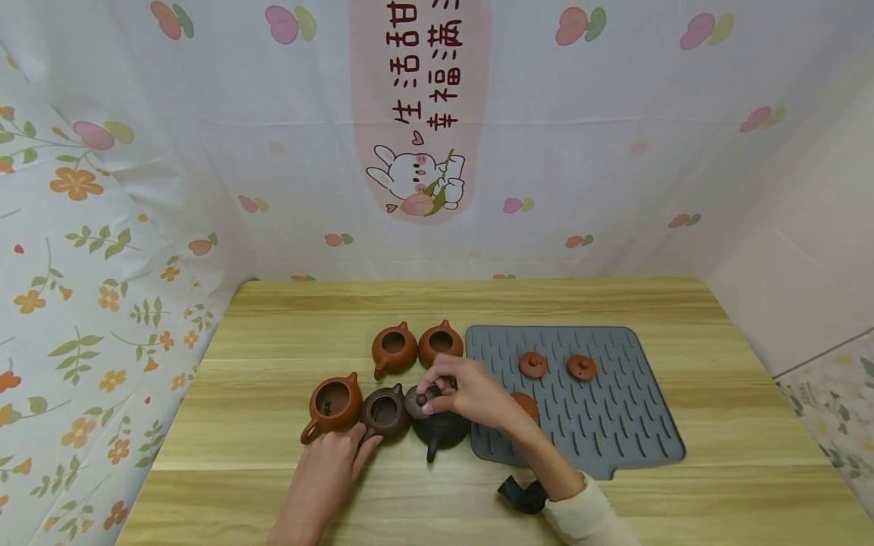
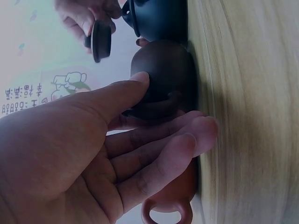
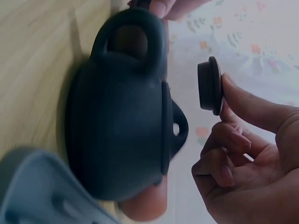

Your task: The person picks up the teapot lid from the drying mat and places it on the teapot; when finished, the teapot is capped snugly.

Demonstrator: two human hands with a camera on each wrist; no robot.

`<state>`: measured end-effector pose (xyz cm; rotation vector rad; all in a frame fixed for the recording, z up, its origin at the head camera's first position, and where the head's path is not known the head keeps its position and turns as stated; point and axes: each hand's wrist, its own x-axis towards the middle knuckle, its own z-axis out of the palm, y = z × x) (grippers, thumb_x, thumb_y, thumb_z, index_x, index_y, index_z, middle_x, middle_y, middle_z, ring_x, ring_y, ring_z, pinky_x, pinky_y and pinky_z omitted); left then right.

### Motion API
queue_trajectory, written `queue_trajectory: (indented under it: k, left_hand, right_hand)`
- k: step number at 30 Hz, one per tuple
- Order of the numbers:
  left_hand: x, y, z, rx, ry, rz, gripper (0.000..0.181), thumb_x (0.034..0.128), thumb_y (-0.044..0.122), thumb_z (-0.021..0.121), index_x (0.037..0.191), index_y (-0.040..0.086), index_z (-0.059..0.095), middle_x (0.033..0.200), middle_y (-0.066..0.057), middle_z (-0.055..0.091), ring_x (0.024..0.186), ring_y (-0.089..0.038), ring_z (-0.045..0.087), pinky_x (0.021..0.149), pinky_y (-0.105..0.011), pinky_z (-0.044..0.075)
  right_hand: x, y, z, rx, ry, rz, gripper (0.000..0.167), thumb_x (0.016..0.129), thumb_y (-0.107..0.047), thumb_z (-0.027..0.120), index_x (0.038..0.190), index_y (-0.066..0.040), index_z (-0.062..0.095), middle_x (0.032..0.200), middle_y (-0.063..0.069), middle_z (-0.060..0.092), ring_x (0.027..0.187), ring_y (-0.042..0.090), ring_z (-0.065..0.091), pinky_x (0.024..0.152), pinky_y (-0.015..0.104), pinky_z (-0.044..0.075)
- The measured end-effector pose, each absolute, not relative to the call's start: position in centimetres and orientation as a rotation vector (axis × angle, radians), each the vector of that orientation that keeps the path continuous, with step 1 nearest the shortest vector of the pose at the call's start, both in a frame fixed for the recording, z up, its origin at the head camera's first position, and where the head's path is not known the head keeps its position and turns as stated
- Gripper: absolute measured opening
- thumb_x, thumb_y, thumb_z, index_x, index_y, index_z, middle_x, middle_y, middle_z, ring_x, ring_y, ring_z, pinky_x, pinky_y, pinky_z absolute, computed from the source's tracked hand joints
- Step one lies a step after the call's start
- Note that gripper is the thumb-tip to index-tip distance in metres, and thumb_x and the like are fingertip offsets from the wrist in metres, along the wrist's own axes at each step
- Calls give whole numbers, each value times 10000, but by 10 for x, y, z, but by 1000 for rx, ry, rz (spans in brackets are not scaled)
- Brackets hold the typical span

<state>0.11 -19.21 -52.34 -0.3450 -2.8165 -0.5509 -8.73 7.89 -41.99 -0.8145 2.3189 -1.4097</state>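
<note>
A small dark brown lid (image 3: 209,86) hangs in my right hand (image 1: 471,390), its knob pinched between thumb and fingertips. In the head view it is above the side of the black teapot (image 1: 447,434), which has its own lid on. My left hand (image 1: 328,466) holds the dark brown teapot (image 2: 161,70) near its handle, thumb on the body and fingers by the handle. That teapot is lidless and stands upright on the table. Just left of it is an orange-brown teapot (image 1: 355,406), also lidless, with something dark inside.
Two more lidless orange-brown teapots, one at the left (image 1: 403,362) and one at the right (image 1: 455,345), stand behind. On the grey ridged mat (image 1: 601,409) lie orange-brown lids (image 1: 582,368), one partly hidden by my right arm. A black curved object (image 1: 524,497) lies beside my right sleeve.
</note>
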Motion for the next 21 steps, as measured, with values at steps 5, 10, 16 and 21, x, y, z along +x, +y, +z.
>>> queue_trajectory:
  k: [5, 10, 16, 21]
  left_hand:
    - [1, -191, -522, -347, -2816, -559, 353, 955, 290, 879, 788, 187, 586, 603, 76, 455, 506, -119, 463, 504, -309, 358]
    - [2, -193, -522, -332, -2833, -555, 365, 949, 293, 886, 784, 191, 577, 606, 78, 443, 511, -120, 471, 510, -301, 358]
    - [1, -194, -522, -329, -2851, -542, 363, 961, 300, 875, 786, 195, 575, 608, 94, 428, 510, -90, 437, 510, -284, 346]
    - [1, -192, -522, -335, -2862, -562, 357, 967, 296, 869, 788, 193, 578, 611, 101, 426, 515, -71, 412, 511, -271, 337]
  right_hand:
    - [-86, 63, -421, -773, 2328, -1417, 157, 918, -91, 891, 1033, -106, 785, 896, -5, 510, 781, 61, 438, 740, 258, 402]
    - [-87, 49, -423, -754, 2371, -1406, 145, 924, -97, 885, 1032, -130, 794, 893, -34, 517, 778, 59, 438, 752, 265, 404]
    - [-89, 34, -425, -771, 2432, -1418, 137, 919, -81, 887, 1026, -98, 803, 876, -22, 522, 778, 50, 444, 755, 263, 420]
    - [-90, 29, -427, -778, 2441, -1432, 140, 908, -75, 896, 1015, -87, 806, 866, -12, 535, 768, 34, 439, 751, 246, 418]
